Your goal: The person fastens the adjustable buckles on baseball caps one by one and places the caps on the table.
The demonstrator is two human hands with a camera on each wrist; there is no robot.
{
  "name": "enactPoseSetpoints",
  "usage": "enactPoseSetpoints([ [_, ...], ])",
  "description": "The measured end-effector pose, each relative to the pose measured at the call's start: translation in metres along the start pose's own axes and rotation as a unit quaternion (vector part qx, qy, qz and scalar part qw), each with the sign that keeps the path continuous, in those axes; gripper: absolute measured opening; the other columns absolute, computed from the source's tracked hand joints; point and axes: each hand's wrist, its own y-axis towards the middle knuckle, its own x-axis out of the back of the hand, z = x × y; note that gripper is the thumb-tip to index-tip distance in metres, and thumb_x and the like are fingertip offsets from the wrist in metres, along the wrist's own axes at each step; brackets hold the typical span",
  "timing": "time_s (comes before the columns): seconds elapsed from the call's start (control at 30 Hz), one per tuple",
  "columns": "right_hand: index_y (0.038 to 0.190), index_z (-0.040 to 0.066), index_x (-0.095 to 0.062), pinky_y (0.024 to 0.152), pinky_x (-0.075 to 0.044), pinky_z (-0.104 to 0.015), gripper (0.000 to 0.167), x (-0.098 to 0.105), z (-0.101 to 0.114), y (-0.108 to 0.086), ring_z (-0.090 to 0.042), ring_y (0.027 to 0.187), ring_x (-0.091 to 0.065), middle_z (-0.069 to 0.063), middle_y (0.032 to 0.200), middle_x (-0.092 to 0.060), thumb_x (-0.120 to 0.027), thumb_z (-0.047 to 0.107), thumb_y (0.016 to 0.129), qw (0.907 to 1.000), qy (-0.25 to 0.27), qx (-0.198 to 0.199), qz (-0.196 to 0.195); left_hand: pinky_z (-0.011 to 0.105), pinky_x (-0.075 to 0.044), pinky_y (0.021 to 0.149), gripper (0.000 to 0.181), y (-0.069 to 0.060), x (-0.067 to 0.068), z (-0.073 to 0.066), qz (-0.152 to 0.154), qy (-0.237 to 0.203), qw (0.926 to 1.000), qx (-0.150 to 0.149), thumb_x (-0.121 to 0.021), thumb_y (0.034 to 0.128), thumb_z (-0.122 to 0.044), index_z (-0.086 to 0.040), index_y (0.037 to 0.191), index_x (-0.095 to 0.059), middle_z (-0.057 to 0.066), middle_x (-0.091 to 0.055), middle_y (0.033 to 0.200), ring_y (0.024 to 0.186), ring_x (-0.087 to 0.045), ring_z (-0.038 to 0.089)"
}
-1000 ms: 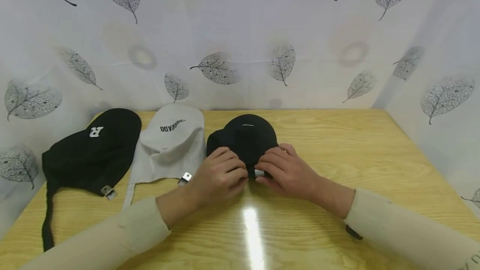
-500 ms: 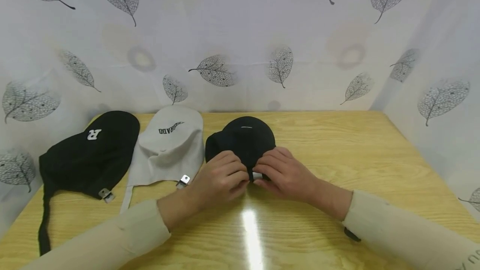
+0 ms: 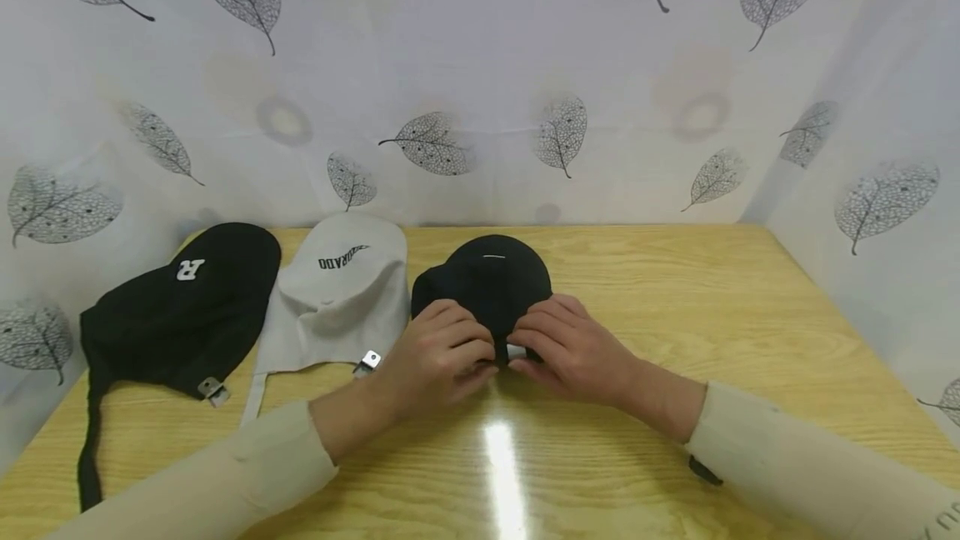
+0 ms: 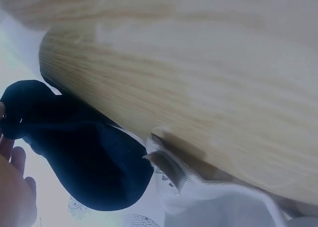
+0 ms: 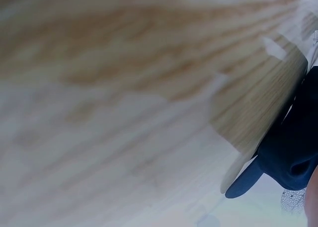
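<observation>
Item one: dark cap [image 3: 491,286]. Lies on the table [image 3: 735,298], right of the other two caps and straight ahead of the person. Rounded far end toward the back cloth [image 3: 480,48]; a short pale mark on that end. Near edge toward the person, largely covered by the fingers. Long axis: cannot be fixed, the near part being hidden.

Item two: left hand [image 3: 446,352]. At the left part of the cap's near edge; fingers curled, gripping the fabric there. Exact pinch hidden behind the knuckles.

Item three: right hand [image 3: 566,348]. At the right part of the same edge; fingers bent above, thumb below, grasping the edge. A small white patch [image 3: 516,352] shows between fingers and thumb.

Governing relation: the cap lies directly beyond both sets of fingertips, which face each other across a narrow gap at the middle of its near edge. Neither hand is nearer; both touch it.

Item four: white cap [image 3: 348,307], dark lettering, metal clip [image 3: 367,363] at its near edge. Just left of the dark cap.

Item five: R cap [image 3: 180,315], black, white letter, with its own metal buckle [image 3: 213,392]. Farthest left; a long strap [image 3: 90,448] trails toward the person.
</observation>
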Motion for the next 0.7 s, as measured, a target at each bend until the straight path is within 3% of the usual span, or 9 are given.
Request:
enactPoseSetpoints([
  [0.17, 0.100, 0.006, -0.070, 0.086, -0.047, -0.038, 0.028, -0.0005, -0.0005, -0.0013, -0.022, 0.093, -0.062, -0.005, 0.098, -0.069, -0.058, 0.032, 0.100, 1.0000, 0.001, 0.000, 0.001, 0.033, -0.050, 0.084, 0.018, -0.0032, 0.0009, -0.0013, 0.003, -0.045, 0.9979, 0.047, -0.087, 0.0731, -0.020, -0.015, 0.081, -0.072, -0.004, -0.071, 0.088, 0.085, -0.063, 0.015],
  [0.37, 0.100, 0.006, -0.070, 0.087, -0.047, -0.038, 0.028, -0.0004, -0.0009, -0.0011, -0.023, 0.093, -0.062, -0.005, 0.098, -0.068, -0.058, 0.031, 0.100, 1.0000, 0.002, -0.002, 0.001, 0.033, -0.051, 0.082, 0.017, -0.0025, -0.0015, -0.0030, -0.002, -0.119, 0.9868, 0.110, -0.086, 0.0735, -0.015, -0.015, 0.082, -0.071, -0.005, -0.071, 0.088, 0.085, -0.063, 0.012],
  [0.47, 0.099, 0.006, -0.070, 0.086, -0.047, -0.039, 0.028, -0.0004, -0.0010, -0.0010, -0.023, 0.093, -0.062, -0.005, 0.097, -0.069, -0.058, 0.031, 0.100, 1.0000, 0.000, -0.001, -0.002, 0.031, -0.051, 0.082, 0.019, -0.0020, -0.0024, -0.0033, 0.001, -0.158, 0.9755, 0.153, -0.088, 0.0721, -0.013, -0.015, 0.081, -0.071, -0.006, -0.071, 0.086, 0.084, -0.063, 0.010],
  [0.6, 0.098, 0.005, -0.070, 0.086, -0.047, -0.039, 0.028, 0.0000, -0.0015, -0.0008, -0.023, 0.092, -0.063, -0.005, 0.097, -0.069, -0.058, 0.031, 0.100, 1.0000, -0.001, -0.001, -0.006, 0.027, -0.051, 0.079, 0.019, -0.0009, -0.0033, -0.0046, 0.001, -0.209, 0.9536, 0.216, -0.089, 0.0717, -0.014, -0.016, 0.081, -0.072, -0.008, -0.072, 0.083, 0.082, -0.064, 0.007],
  [0.7, 0.098, 0.005, -0.070, 0.085, -0.047, -0.039, 0.027, -0.0001, -0.0026, -0.0001, -0.023, 0.093, -0.063, -0.005, 0.097, -0.069, -0.059, 0.030, 0.100, 1.0000, -0.001, -0.001, -0.008, 0.027, -0.051, 0.077, 0.018, 0.0002, -0.0034, -0.0040, -0.002, -0.224, 0.9467, 0.232, -0.088, 0.0727, -0.014, -0.016, 0.081, -0.073, -0.010, -0.072, 0.083, 0.081, -0.064, 0.006],
])
